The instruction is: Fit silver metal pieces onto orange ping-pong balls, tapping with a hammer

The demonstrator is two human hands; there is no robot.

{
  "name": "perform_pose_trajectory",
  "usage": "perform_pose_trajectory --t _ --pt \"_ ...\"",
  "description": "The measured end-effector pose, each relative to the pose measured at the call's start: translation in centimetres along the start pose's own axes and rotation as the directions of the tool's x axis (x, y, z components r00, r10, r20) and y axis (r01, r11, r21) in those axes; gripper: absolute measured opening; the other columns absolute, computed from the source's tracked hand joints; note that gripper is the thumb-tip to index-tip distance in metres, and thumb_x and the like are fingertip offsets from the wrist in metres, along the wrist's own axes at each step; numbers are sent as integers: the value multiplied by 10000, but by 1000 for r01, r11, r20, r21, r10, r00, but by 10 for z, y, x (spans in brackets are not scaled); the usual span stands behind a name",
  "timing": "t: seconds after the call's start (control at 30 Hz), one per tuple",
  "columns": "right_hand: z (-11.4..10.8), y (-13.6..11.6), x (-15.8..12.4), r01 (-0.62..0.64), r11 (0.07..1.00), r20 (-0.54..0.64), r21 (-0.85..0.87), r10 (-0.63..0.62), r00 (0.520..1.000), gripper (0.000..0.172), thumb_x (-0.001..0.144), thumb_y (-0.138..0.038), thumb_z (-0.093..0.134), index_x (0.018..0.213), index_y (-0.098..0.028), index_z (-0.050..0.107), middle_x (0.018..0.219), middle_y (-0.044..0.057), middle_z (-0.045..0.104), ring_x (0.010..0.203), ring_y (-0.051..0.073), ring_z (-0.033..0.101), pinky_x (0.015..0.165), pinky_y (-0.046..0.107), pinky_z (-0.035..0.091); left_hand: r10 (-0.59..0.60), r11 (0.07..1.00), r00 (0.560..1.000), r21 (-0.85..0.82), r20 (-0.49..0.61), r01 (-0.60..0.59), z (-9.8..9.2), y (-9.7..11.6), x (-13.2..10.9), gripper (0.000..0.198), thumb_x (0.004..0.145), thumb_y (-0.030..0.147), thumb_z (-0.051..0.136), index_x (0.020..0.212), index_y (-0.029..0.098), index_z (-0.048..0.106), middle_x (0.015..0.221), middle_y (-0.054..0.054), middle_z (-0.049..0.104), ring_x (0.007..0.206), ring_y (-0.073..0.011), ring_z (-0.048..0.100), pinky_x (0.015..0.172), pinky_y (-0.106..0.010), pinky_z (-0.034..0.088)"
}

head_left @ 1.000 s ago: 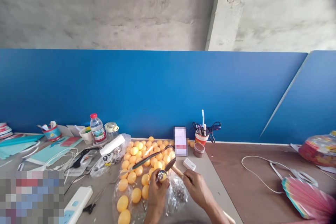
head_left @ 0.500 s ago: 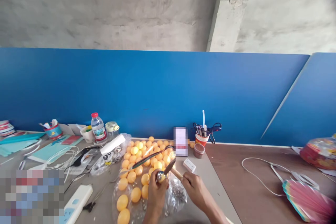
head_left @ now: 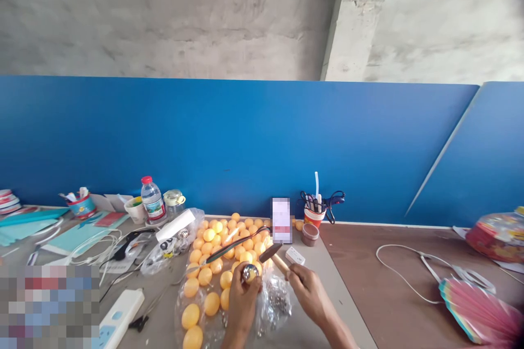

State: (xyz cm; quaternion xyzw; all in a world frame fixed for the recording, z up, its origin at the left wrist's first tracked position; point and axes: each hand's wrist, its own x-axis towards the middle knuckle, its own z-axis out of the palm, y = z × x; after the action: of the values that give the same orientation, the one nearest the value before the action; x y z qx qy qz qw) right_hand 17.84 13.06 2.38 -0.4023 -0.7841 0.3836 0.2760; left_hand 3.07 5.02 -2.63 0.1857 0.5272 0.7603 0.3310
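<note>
My left hand [head_left: 241, 300] is closed around a shiny metal ball [head_left: 250, 273], its top showing between thumb and fingers. In my right hand [head_left: 305, 289] is the pale wooden handle of a small hammer [head_left: 271, 252], its dark head just above and right of the ball, apart from it. Beneath and behind my hands lie many orange table tennis balls [head_left: 212, 303] on clear plastic. A long dark tool with a curved end [head_left: 229, 248] rests across them. Between my wrists sits a clear plastic bag of small shiny metal pieces [head_left: 277, 300].
Behind stand a phone [head_left: 281, 221], a red-and-white cup with scissors [head_left: 314, 216] and a small lidded tub [head_left: 310, 234]. To the left are a water bottle [head_left: 153, 202], cables and a white power strip [head_left: 121, 316]. A pink fan [head_left: 478, 311] lies right. A blue partition [head_left: 245, 142] closes the back.
The hammer has lifted off the metal ball toward the upper right, with a gap now between them. My left hand keeps the ball in nearly the same place.
</note>
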Motion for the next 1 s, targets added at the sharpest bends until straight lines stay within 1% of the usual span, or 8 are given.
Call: perform_pose_trajectory --t 0.23,0.33,0.4,0.5,0.6,0.77,0.93,1.0 --pt "1 1 1 -39 997 46 60 37 998 281 817 -399 410 607 -213 419 573 -37 378 568 129 392 542 262 281 48 999 997 21 62 -49 -4 -4 3 452 687 550 784 912 178 659 593 15 608 522 -128 552 554 -250 464" --pt "0 0 1 -56 994 32 96 54 998 285 831 -411 374 653 -208 466 583 -36 386 567 133 405 547 262 292 4 1000 995 -27 99 -2 -4 -1 3 498 727 638 725 837 156 670 694 -44 688 506 -109 550 539 -247 455" --pt "1 -2 0 -52 997 45 49 50 998 279 819 -399 379 623 -210 439 586 -29 398 575 134 407 553 268 283 -35 995 996 -85 84 42 -3 3 2 527 706 657 736 818 146 670 763 -76 725 503 -104 559 520 -242 450" --pt "3 -6 -2 -29 999 60 16 28 998 277 803 -396 389 594 -213 407 584 -24 399 579 136 405 556 274 274 -93 969 995 -228 28 97 1 10 0 565 623 660 801 791 139 658 715 -84 731 474 -101 545 484 -231 436" --pt "3 -7 -2 -8 998 -9 59 9 1000 299 820 -426 370 627 -211 446 590 -23 405 578 142 411 557 276 291 -131 931 990 -337 53 141 5 17 -2 565 580 634 845 786 148 645 692 -76 730 467 -104 542 472 -229 439" --pt "5 -5 -2 22 1000 -7 -5 -22 1000 311 834 -394 406 582 -219 356 589 -18 430 577 135 425 570 274 301 -217 909 969 -338 119 245 9 21 -8 596 573 681 822 745 146 623 622 -68 701 427 -102 523 445 -218 409" --pt "4 -5 -3 43 999 -70 26 -41 997 307 860 -397 386 619 -212 427 604 -16 440 595 143 442 569 266 320 -230 885 965 -386 124 261 12 19 -9 603 525 661 858 700 145 600 594 -64 684 420 -94 510 433 -205 391" --pt "7 -5 -4 53 999 -53 -5 -53 997 300 867 -372 385 613 -214 412 608 -12 455 594 144 453 573 269 318 -244 872 962 -405 123 273 11 19 -8 586 530 640 868 699 145 603 589 -53 677 426 -92 507 434 -202 392"
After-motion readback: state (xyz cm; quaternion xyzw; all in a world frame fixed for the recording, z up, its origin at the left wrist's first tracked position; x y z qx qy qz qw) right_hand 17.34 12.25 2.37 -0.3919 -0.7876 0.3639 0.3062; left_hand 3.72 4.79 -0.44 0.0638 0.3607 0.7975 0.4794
